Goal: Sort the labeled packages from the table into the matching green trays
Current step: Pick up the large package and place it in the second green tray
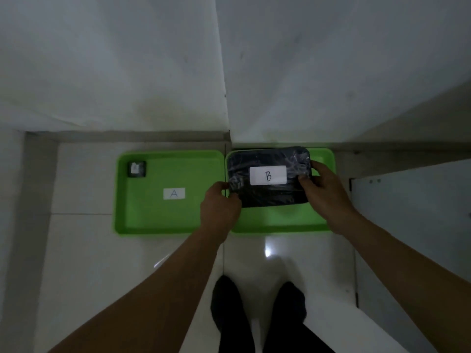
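Two green trays lie side by side on the white tiled floor against the wall. The left tray [142, 215] bears a white label "A" and holds a small black package [136, 169] in its far left corner. Over the right tray [280, 220] I hold a large black plastic-wrapped package [267, 194] with a white label "B". My left hand [219, 207] grips its near left corner. My right hand [323, 189] grips its right edge. The package hides most of the right tray's floor; whether it rests on the tray I cannot tell.
White walls meet in a corner just behind the trays. A white panel or door [413, 200] stands at the right. My feet in dark socks [257, 307] stand on the tiles in front of the trays.
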